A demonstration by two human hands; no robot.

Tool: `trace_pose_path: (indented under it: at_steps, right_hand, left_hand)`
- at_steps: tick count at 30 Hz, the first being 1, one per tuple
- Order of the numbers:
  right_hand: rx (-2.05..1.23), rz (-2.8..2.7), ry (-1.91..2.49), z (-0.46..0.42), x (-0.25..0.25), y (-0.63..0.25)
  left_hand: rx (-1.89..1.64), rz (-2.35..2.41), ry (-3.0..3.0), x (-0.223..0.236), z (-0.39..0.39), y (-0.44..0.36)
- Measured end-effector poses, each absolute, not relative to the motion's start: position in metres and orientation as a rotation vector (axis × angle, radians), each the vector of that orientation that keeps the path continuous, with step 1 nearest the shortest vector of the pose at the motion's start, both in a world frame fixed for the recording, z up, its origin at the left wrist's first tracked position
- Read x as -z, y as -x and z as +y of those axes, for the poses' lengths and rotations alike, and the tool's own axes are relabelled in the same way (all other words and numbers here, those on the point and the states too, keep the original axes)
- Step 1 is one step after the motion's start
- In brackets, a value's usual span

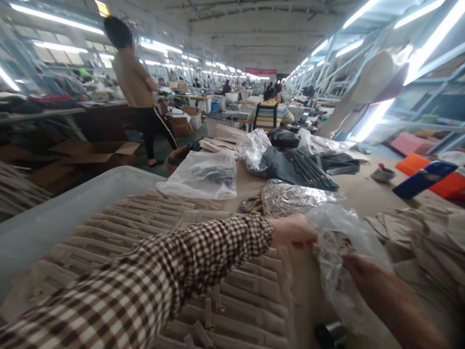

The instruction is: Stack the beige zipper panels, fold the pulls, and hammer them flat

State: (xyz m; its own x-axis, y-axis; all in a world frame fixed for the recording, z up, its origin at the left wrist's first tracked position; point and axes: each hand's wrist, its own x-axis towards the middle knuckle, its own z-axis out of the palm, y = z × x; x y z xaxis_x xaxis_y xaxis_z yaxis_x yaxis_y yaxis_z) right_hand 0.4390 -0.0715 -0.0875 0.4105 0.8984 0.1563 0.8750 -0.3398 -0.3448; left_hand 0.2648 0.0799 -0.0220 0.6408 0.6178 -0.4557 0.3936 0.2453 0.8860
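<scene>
A clear plastic bag (329, 274) hangs open at the right of the worktable, with small items (343, 240) showing dimly in it. My left hand (296, 231), in a brown checked sleeve, is closed on the bag's left edge. At the bag's mouth is my right hand (359, 269), pointing inward; its fingertips are blurred and partly hidden. Under my left arm lie rows of beige fabric pieces (247, 286) with small metal fittings, overlapping one another.
A translucent tub (119, 182) stands at left. Ahead are a dark bag (298, 167), plastic-wrapped goods (290, 196) and a roll of tape (250, 205). Beige cloth (428, 252) and a blue object (423, 179) lie right. A person (134, 87) stands beyond cardboard boxes (98, 152).
</scene>
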Motion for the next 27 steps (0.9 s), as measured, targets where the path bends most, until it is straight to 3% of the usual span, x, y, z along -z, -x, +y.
trace_pose_path:
  at_steps: [7, 17, 22, 27]
  right_hand:
    - [-0.199, -1.705, 1.784, -0.075, 0.038, -0.352]
    - [-0.336, -1.704, 1.626, -0.071, 0.046, -0.31]
    - [-0.366, -1.628, 1.641, -0.087, 0.053, -0.314]
    - [-0.316, -1.744, 1.582, -0.088, 0.059, -0.324]
  left_hand:
    - [-0.237, 1.352, -1.813, 0.027, 0.185, -0.177]
    - [-0.186, 1.617, -2.05, 0.046, 0.175, -0.201]
    - [-0.202, 1.608, -2.117, 0.015, 0.189, -0.198]
    - [-0.24, 1.475, -2.197, -0.057, 0.213, -0.168]
